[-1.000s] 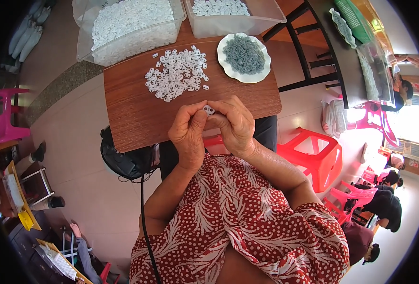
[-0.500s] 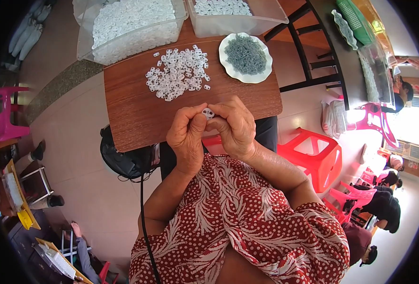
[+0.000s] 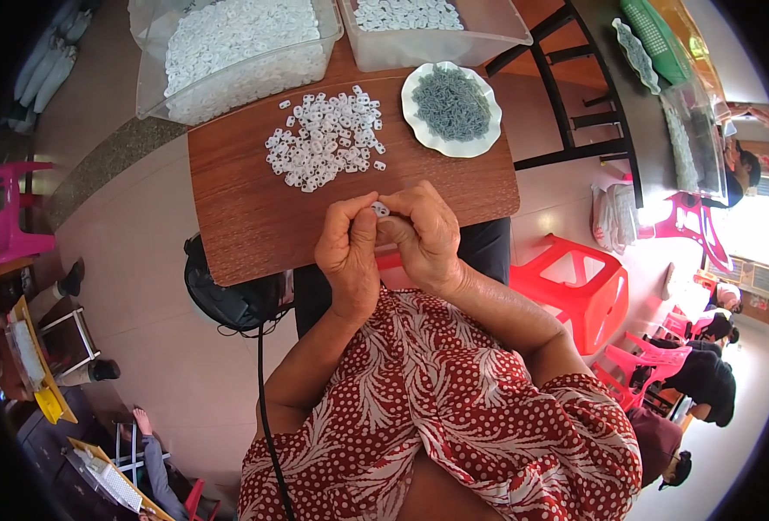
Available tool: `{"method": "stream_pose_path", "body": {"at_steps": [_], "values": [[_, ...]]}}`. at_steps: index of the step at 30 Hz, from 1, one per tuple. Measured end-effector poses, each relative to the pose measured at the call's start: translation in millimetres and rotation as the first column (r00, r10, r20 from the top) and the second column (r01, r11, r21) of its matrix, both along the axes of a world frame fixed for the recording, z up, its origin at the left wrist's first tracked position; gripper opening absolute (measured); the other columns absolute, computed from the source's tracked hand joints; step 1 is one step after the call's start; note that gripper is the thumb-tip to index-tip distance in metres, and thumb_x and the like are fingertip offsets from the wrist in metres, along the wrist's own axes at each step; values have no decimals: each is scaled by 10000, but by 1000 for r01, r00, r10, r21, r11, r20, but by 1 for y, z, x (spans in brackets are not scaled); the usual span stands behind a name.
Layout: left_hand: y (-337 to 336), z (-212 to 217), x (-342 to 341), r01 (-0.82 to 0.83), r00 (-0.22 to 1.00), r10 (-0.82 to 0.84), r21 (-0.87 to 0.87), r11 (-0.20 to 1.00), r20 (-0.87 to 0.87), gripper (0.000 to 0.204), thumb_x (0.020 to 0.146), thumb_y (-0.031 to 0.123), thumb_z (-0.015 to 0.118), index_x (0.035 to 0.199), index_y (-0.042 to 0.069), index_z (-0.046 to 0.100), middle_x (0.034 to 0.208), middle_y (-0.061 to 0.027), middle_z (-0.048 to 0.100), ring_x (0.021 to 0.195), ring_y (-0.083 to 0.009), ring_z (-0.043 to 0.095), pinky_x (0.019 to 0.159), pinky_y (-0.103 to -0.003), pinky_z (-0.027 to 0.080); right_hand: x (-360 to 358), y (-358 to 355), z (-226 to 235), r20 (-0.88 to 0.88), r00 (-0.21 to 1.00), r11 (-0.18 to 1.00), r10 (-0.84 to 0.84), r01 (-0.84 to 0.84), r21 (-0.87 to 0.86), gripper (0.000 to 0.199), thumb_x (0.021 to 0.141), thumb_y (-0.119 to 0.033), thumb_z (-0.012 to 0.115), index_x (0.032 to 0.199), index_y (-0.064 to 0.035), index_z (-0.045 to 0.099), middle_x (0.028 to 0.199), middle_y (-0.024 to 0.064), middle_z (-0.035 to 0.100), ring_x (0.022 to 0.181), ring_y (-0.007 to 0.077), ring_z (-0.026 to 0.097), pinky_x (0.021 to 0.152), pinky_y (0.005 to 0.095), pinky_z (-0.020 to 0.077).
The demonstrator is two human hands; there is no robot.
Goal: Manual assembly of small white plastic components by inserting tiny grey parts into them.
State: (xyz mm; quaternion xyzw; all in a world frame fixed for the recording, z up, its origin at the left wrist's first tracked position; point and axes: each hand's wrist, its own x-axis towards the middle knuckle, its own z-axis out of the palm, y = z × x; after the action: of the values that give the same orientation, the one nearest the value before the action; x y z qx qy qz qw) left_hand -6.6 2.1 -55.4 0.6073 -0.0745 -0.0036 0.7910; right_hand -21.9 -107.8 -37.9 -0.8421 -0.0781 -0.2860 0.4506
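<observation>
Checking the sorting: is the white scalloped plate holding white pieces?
No, the white scalloped plate holds grey-green pieces.

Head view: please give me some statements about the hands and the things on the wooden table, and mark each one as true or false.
1. Both hands meet over the near edge of the wooden table. True: the left hand and the right hand pinch a small white piece between them.
2. The loose pile of white pieces lies on the white plate. False: it lies on the bare table; the white plate holds grey pieces.
3. Two clear bins stand at the far edge. True: a left bin and a right bin, both with white pieces inside.
4. The plate is left of the pile. False: it is to the right.
</observation>
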Motion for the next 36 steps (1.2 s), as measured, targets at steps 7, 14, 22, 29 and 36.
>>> {"method": "stream_pose_path", "body": {"at_steps": [7, 14, 22, 29, 36], "values": [[8, -48, 14, 65, 980, -44, 104, 992, -192, 182, 903, 70, 543, 1065, -1, 588, 842, -1, 571, 683, -55, 512, 615, -193, 435, 11, -27, -15, -277, 959, 996, -56, 73, 50, 152, 748, 15, 660, 892, -19, 630, 805, 56, 590, 676, 111, 517, 588, 238, 419], [-18, -78, 54, -291, 858, -147, 703, 649, 492, 205, 730, -22, 584, 923, 40, 616, 783, -67, 533, 715, -222, 535, 613, -324, 453, 121, -102, 18, -58, 947, 936, -317, 303, -181, 159, 779, -68, 639, 934, -36, 656, 842, 77, 634, 741, 131, 580, 659, 262, 459], [-49, -98, 79, -406, 628, -555, 838, 363, 545, 111, 698, 51, 548, 807, 41, 558, 793, -83, 467, 752, -240, 466, 668, -342, 426, 231, -161, 13, 126, 920, 818, -372, 389, -425, 156, 708, -140, 576, 839, -73, 626, 750, 197, 613, 717, 365, 603, 626, 448, 468], [-48, -101, 84, -318, 666, -583, 884, 342, 465, 76, 691, 55, 539, 763, 63, 517, 776, -82, 460, 756, -248, 471, 660, -352, 427, 222, -152, 12, 74, 934, 767, -350, 332, -549, 160, 716, -64, 550, 850, -77, 638, 794, 198, 618, 749, 369, 595, 642, 448, 467], [-33, -93, 74, -152, 826, -353, 777, 611, 439, 75, 749, 14, 614, 812, 43, 585, 696, -41, 540, 622, -189, 533, 523, -297, 418, 103, -143, -23, 33, 973, 854, -227, 215, -474, 104, 699, -37, 639, 800, -53, 655, 729, 117, 590, 720, 314, 572, 625, 397, 455]]}}
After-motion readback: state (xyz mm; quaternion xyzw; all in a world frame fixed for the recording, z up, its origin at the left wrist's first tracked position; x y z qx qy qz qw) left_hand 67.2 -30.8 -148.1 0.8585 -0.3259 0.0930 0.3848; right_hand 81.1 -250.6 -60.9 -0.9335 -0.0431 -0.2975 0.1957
